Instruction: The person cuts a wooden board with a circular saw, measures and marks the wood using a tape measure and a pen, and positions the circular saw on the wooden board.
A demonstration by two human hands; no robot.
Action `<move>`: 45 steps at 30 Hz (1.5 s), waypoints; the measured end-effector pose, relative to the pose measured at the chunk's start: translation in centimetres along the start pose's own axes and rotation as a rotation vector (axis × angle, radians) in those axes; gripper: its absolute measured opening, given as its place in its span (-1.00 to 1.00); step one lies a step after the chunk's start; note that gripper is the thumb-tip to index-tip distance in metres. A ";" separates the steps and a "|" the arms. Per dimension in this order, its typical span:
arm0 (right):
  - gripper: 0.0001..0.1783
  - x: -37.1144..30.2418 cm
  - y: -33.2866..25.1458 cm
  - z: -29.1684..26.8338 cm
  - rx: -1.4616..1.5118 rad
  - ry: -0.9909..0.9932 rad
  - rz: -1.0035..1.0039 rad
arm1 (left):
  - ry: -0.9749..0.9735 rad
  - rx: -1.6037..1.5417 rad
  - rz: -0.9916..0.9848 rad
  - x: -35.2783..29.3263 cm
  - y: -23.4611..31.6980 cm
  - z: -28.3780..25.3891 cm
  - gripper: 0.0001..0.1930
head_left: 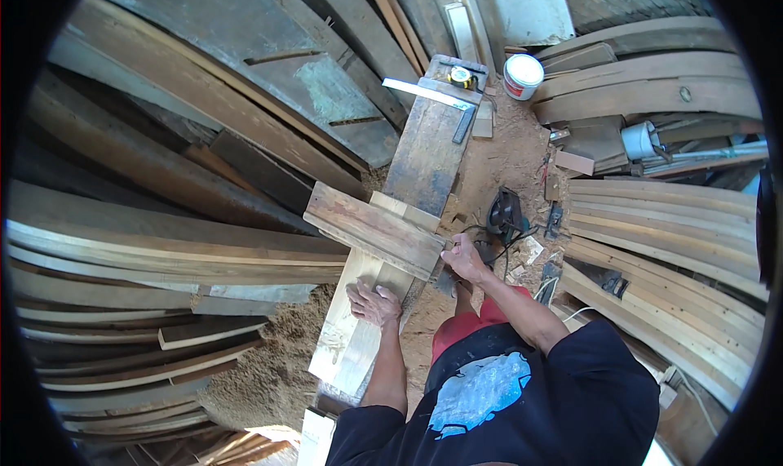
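A weathered brown wooden board (375,225) lies crosswise over pale planks (338,335) on a long narrow bench (424,160). My left hand (375,304) rests on the pale planks, on the near side of the crosswise board. Its fingers are stretched out and apart. At the right end of the brown board, my right hand (463,258) has its fingers curled against the board's edge. Part of those fingertips is hidden.
A square (440,97) and yellow tape measure (461,77) lie at the bench's far end. A white bucket (523,76) stands beyond. A corded power tool (506,213) sits on the sawdust floor to the right. Stacked timber (179,246) crowds both sides.
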State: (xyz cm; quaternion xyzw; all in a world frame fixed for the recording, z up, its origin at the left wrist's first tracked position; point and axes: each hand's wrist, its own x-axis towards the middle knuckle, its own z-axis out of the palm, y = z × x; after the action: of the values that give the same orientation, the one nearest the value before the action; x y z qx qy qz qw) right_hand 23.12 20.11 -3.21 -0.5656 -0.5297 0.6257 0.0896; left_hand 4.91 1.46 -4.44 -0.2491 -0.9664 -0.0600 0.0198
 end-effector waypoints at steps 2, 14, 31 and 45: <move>-0.22 0.2 -0.3 -0.2 -0.052 -0.049 -0.001 | -0.024 -0.022 0.007 0.0 0.1 -0.1 -0.30; -0.40 1.9 -0.9 1.5 -0.034 -0.229 0.256 | -0.004 -0.070 0.009 0.4 0.9 -0.5 -0.30; -0.54 17.3 -11.3 -15.6 0.314 -0.220 -0.259 | -0.037 -0.067 -0.035 0.5 0.5 -0.9 -0.30; -0.69 23.2 -3.6 -13.9 0.108 0.076 0.135 | -0.023 -0.080 -0.009 0.5 0.4 -0.9 -0.31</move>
State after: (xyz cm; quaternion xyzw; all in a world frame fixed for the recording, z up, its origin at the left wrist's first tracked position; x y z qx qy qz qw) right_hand 24.52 45.96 -11.91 -0.6175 -0.4523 0.6361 0.0976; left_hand 4.71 1.96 -3.44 -0.2462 -0.9645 -0.0959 -0.0014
